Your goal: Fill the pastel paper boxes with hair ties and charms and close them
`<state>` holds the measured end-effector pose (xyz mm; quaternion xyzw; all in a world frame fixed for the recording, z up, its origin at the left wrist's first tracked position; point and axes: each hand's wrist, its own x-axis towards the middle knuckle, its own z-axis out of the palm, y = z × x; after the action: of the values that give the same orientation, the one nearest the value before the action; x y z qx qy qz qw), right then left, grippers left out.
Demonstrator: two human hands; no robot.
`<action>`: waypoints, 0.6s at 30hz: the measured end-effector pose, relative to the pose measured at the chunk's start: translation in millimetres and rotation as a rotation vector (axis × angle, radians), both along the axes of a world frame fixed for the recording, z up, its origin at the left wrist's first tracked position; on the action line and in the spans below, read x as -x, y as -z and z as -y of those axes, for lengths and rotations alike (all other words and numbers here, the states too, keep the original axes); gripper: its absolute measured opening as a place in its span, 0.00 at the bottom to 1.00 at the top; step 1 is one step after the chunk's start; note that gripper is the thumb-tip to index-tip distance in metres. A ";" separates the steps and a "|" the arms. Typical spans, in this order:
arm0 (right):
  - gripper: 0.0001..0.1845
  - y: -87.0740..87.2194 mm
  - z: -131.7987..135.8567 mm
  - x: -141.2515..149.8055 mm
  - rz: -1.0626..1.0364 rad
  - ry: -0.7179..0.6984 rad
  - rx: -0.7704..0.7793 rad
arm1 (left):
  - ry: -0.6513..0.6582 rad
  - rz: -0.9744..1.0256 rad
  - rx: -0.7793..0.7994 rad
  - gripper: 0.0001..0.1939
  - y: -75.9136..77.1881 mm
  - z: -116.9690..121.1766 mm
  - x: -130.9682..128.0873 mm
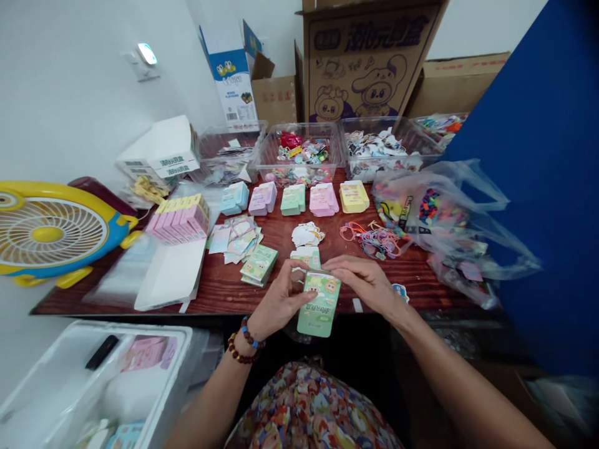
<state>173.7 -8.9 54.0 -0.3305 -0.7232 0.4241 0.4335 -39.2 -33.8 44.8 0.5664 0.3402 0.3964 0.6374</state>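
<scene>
A small green printed packet (319, 305) is held upright over the near edge of the wooden table (281, 234). My left hand (279, 301) grips its left side, thumb across the front. My right hand (365, 282) pinches its top edge from the right. Just behind the hands lies another green packet (306, 255) and a small stack of green packets (259, 264). A pile of white stickers (307, 234) sits beyond them, with coloured hair ties (374, 239) to the right.
Pastel packet stacks (294, 199) line the table's middle, clear bins (302, 153) of trinkets behind them, cardboard boxes at the back. A yellow fan (49, 232) stands left, pink boxes (180, 218) beside it. Plastic bags (444, 218) lie right. A white crate (93, 374) sits below left.
</scene>
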 end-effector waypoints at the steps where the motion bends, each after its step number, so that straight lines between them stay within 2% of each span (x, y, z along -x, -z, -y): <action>1: 0.12 -3.3 -1.5 0.2 -0.002 0.002 0.036 | 0.004 -0.010 -0.004 0.19 -0.9 0.0 0.7; 6: 0.12 -11.8 -9.3 0.7 0.081 -0.044 0.233 | -0.007 -0.080 -0.017 0.21 -2.0 0.6 3.7; 11: 0.16 -10.5 -11.9 -1.8 0.127 -0.064 0.321 | 0.007 -0.090 -0.017 0.22 -4.1 3.1 3.7; 14: 0.17 -10.1 -11.4 -2.4 0.168 -0.052 0.322 | 0.015 -0.096 -0.014 0.23 -5.0 4.1 3.8; 18: 0.14 -10.9 -10.3 -1.7 0.243 -0.033 0.199 | 0.016 -0.116 -0.016 0.23 -4.3 3.6 4.7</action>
<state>175.4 1.4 64.9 -0.4087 -0.7300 0.4578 0.3008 -43.9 -37.3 49.1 0.5963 0.3689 0.3606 0.6150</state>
